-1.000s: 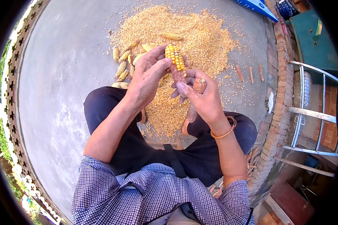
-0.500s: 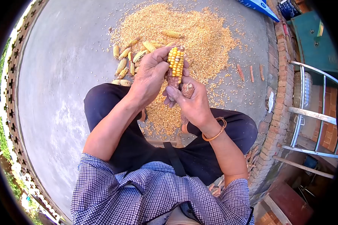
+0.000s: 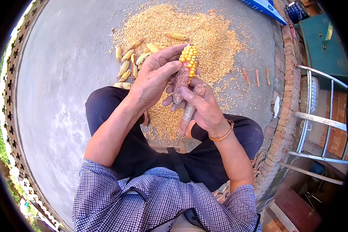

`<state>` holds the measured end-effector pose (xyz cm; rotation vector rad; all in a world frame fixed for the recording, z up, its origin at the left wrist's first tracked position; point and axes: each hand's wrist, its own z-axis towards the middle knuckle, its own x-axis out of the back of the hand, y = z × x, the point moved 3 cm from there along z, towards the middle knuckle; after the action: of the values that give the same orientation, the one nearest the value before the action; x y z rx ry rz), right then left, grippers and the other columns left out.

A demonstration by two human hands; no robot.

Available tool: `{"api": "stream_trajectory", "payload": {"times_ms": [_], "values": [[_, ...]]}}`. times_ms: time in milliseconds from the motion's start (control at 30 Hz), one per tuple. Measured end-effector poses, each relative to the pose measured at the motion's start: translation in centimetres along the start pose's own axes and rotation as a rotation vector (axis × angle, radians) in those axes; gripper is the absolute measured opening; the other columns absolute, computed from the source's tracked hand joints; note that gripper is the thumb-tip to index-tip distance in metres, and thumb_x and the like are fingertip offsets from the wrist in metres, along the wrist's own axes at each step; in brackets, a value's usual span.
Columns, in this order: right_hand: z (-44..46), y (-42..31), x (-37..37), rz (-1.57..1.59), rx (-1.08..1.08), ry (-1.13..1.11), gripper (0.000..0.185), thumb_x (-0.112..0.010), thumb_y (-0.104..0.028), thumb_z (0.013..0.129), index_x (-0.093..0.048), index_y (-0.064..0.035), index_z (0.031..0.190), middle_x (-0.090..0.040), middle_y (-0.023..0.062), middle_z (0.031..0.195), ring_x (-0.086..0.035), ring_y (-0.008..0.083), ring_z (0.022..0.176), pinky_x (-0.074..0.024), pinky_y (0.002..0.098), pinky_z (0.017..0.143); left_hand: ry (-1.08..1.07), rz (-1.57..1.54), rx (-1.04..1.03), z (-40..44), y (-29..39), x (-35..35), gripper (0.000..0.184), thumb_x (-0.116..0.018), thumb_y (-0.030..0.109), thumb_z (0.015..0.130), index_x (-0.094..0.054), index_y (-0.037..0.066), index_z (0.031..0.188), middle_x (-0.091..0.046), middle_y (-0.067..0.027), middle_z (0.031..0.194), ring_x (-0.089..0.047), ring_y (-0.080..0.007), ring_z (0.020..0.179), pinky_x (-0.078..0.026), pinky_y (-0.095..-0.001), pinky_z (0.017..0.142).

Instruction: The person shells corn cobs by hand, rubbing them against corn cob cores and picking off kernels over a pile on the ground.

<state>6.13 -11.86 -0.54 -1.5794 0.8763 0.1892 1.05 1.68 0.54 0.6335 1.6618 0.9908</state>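
Note:
My left hand [image 3: 155, 75] is closed around a partly shelled ear of corn [image 3: 185, 71], thumb against its side. Yellow kernels cover its upper end and right edge, while the lower part is bare pinkish cob. In my right hand [image 3: 205, 103] a bare corncob [image 3: 188, 113] lies slanted across the palm, its lower end pointing toward my lap. The right thumb also rests at the lower end of the ear. Fingers of both hands are partly hidden behind the ear and the cob.
Loose kernels [image 3: 205, 33] spread over the concrete floor [image 3: 62, 69] ahead, with more between my legs. Several unshelled ears [image 3: 123, 69] lie left of the pile. Bare cobs [image 3: 257, 77] lie to the right, before a low brick edge [image 3: 288, 77] and a metal ladder-like frame [image 3: 324, 120].
More of the ear is bare now, with kernels gone from its middle and left side. The bare cob in my right hand has swung into fuller view.

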Motion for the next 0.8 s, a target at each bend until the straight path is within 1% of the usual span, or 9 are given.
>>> {"api": "stream_trajectory", "payload": {"times_ms": [100,200,233,333,400,533,633,700,800], "values": [[0.0,-0.2,0.1,0.021,0.0,-0.016,0.031,-0.052,-0.017,0.1,-0.051,0.0031,0.124,-0.066,0.0172,0.104,-0.07,0.0251,0.092,-0.0577,0.0313,0.075,0.002,-0.017,-0.015,0.0,-0.2,0.2,0.048,-0.056,0.011,0.096,-0.042,-0.004,0.14,-0.058,-0.0189,0.124,-0.063,-0.0244,0.108,-0.055,-0.0344,0.092],[0.0,-0.4,0.1,0.01,0.01,-0.007,0.032,-0.053,-0.017,0.1,-0.051,0.0029,0.125,-0.067,0.0168,0.104,-0.07,0.0253,0.092,-0.0573,0.032,0.075,0.046,0.011,-0.046,0.0,0.2,-0.1,0.048,-0.057,0.011,0.097,-0.043,-0.004,0.139,-0.058,-0.0186,0.124,-0.063,-0.0241,0.107,-0.055,-0.0347,0.092],[-0.1,-0.5,0.2,0.0,0.016,-0.001,0.032,-0.054,-0.017,0.099,-0.051,0.0028,0.125,-0.067,0.0166,0.103,-0.07,0.0255,0.092,-0.0571,0.0322,0.075,0.059,0.012,-0.028,-0.1,0.2,-0.1,0.047,-0.056,0.011,0.097,-0.043,-0.004,0.139,-0.059,-0.0188,0.123,-0.064,-0.0242,0.107,-0.055,-0.0353,0.091],[-0.1,-0.5,0.0,-0.05,0.034,0.044,0.034,-0.057,-0.017,0.098,-0.051,0.0025,0.125,-0.067,0.0151,0.102,-0.07,0.0231,0.087,-0.0566,0.0285,0.07,0.079,0.006,0.027,-0.3,0.0,-0.3,0.045,-0.053,0.012,0.097,-0.044,-0.005,0.138,-0.059,-0.0198,0.122,-0.064,-0.0245,0.105,-0.056,-0.0371,0.09],[0.0,-0.7,0.1,-0.117,0.04,0.084,0.038,-0.062,-0.015,0.095,-0.05,0.002,0.127,-0.068,0.0131,0.1,-0.071,0.0199,0.079,-0.0544,0.0243,0.061,0.073,-0.011,0.063,-0.2,-0.3,-0.2,0.043,-0.05,0.013,0.097,-0.045,-0.006,0.136,-0.06,-0.0207,0.12,-0.064,-0.0248,0.105,-0.056,-0.0382,0.09],[-0.1,-1.0,-0.3,-0.286,0.09,0.182,0.047,-0.069,-0.011,0.09,-0.049,0.0024,0.13,-0.068,0.0073,0.092,-0.068,0.0129,0.063,-0.0466,0.0174,0.046,0.024,0.039,0.019,0.0,-0.1,-0.8,0.04,-0.046,0.015,0.096,-0.048,-0.007,0.13,-0.062,-0.0211,0.114,-0.064,-0.0246,0.102,-0.056,-0.0373,0.086],[-0.1,-0.9,-0.8,-0.203,0.126,0.21,0.049,-0.071,-0.008,0.088,-0.049,0.0032,0.131,-0.066,0.0037,0.086,-0.064,0.0098,0.058,-0.0438,0.0166,0.043,0.03,0.036,0.022,0.0,0.0,-0.9,0.039,-0.042,0.011,0.093,-0.049,-0.007,0.127,-0.062,-0.021,0.111,-0.064,-0.0241,0.097,-0.056,-0.0367,0.085],[-0.1,-0.9,-1.0,-0.199,0.141,0.203,0.048,-0.07,-0.008,0.089,-0.049,0.0033,0.131,-0.064,0.0028,0.086,-0.062,0.0087,0.057,-0.0461,0.0176,0.045,0.029,0.041,0.028,0.1,0.2,-1.1,0.041,-0.038,0.008,0.09,-0.049,-0.008,0.126,-0.061,-0.021,0.11,-0.063,-0.0235,0.094,-0.055,-0.0364,0.085],[0.4,-0.2,-0.9,-0.217,0.174,0.201,0.046,-0.069,-0.007,0.09,-0.049,0.0029,0.13,-0.063,0.0025,0.087,-0.061,0.0078,0.059,-0.0496,0.0193,0.048,0.038,0.054,-0.011,0.2,0.2,-1.4,0.047,-0.034,0.004,0.086,-0.046,-0.009,0.129,-0.06,-0.0215,0.111,-0.062,-0.0232,0.094,-0.052,-0.0365,0.09]]}}
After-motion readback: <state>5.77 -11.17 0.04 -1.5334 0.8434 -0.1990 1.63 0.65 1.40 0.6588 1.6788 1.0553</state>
